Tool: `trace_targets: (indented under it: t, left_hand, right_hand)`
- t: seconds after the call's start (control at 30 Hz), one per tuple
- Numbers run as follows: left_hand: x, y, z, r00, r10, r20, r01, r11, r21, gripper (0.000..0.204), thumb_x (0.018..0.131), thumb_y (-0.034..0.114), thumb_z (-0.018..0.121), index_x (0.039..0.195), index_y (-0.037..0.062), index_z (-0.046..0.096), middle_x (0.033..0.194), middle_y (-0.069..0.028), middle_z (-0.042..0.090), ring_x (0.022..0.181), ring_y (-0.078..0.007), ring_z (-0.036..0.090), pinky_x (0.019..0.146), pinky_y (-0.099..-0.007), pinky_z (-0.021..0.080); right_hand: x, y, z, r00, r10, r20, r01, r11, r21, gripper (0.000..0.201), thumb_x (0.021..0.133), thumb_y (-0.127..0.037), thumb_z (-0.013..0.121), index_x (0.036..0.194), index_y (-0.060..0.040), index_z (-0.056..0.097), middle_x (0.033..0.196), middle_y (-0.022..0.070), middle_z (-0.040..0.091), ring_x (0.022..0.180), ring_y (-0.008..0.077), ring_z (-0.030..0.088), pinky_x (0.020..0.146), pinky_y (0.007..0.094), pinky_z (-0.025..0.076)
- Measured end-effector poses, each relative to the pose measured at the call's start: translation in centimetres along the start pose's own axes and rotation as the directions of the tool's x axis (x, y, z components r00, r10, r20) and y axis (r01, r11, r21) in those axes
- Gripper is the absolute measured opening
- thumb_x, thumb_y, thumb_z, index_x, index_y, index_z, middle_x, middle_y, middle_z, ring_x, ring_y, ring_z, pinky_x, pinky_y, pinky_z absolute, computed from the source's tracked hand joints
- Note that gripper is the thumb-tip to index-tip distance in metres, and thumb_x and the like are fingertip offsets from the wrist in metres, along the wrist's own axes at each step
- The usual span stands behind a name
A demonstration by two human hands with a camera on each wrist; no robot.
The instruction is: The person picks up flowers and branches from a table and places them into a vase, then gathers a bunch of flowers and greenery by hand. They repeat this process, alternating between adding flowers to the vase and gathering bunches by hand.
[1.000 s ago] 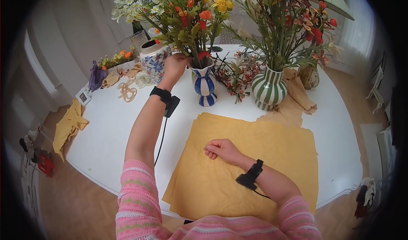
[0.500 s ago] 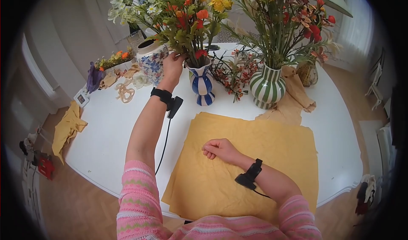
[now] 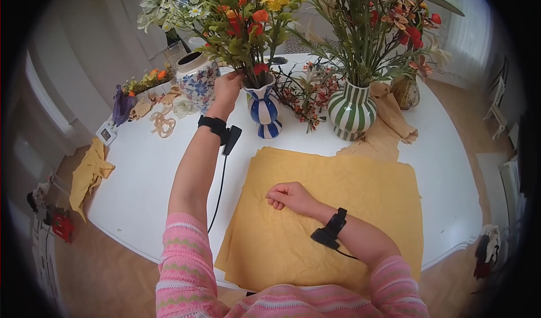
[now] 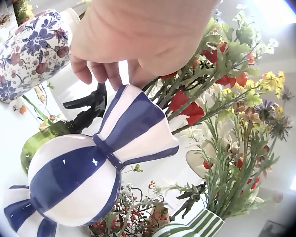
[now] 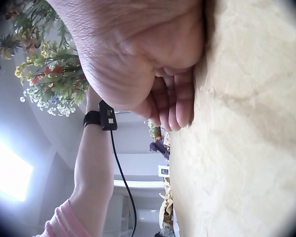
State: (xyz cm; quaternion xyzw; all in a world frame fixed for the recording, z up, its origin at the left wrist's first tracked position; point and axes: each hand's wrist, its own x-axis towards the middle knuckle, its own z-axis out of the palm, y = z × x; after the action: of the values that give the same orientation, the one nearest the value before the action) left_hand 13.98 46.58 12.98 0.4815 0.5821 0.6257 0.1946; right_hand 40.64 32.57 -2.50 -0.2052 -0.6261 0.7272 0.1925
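Note:
My left hand [image 3: 226, 92] is at the mouth of a blue-and-white striped vase [image 3: 262, 110], beside the stems of a mixed flower bouquet [image 3: 239, 30]. In the left wrist view its fingers [image 4: 99, 73] point down by the rim, a black object [image 4: 89, 107] just beyond them; whether they pinch a stem I cannot tell. My right hand [image 3: 290, 197] rests on yellow-tan wrapping paper [image 3: 338, 177], its fingers loosely curled around nothing. A floral-patterned jar [image 3: 198, 84] stands left of my left hand.
A green-and-white striped vase [image 3: 352, 114] with tall flowers stands right of the blue one, berry sprigs [image 3: 309, 101] between them. Crumpled brown paper [image 3: 389, 123] lies behind the yellow sheets. Along the left edge are a raffia loop [image 3: 163, 123], a small frame [image 3: 106, 133] and crumpled yellow paper [image 3: 90, 171].
The whole head view has shifted slightly, bringing the vases a little left and up. My left hand stays at the vase mouth, and my right hand keeps its place on the paper.

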Motion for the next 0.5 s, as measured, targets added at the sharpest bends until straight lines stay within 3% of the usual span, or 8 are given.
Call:
trace_targets:
  t: [0.27,0.5]
  left_hand:
    - [-0.5,0.2,-0.4,0.999,0.028,0.021,-0.03,0.995,0.098,0.033,0.09,0.016,0.063,0.113,-0.0076,0.066,0.09,-0.0059,0.07,0.077,-0.0122,0.059,0.072,-0.0261,0.046]
    - [-2.9,1.4,-0.8,0.996,-0.023,0.091,0.019,0.999,0.045,0.04,0.092,0.02,0.062,0.123,-0.0056,0.061,0.112,-0.0105,0.067,0.103,-0.015,0.059,0.09,-0.0262,0.043]
  right_hand:
    - [-0.1,-0.1,-0.1,1.0,-0.005,0.004,0.005,1.0,-0.008,0.024,0.096,-0.02,0.056,0.095,0.0015,0.067,0.083,0.003,0.065,0.072,0.0091,0.06,0.067,0.0235,0.051]
    - [0.0,0.0,0.0,1.0,-0.022,0.005,0.022,1.0,-0.011,0.023,0.096,-0.019,0.056,0.095,0.0012,0.067,0.083,0.0033,0.066,0.072,0.0093,0.06,0.067,0.0239,0.051]
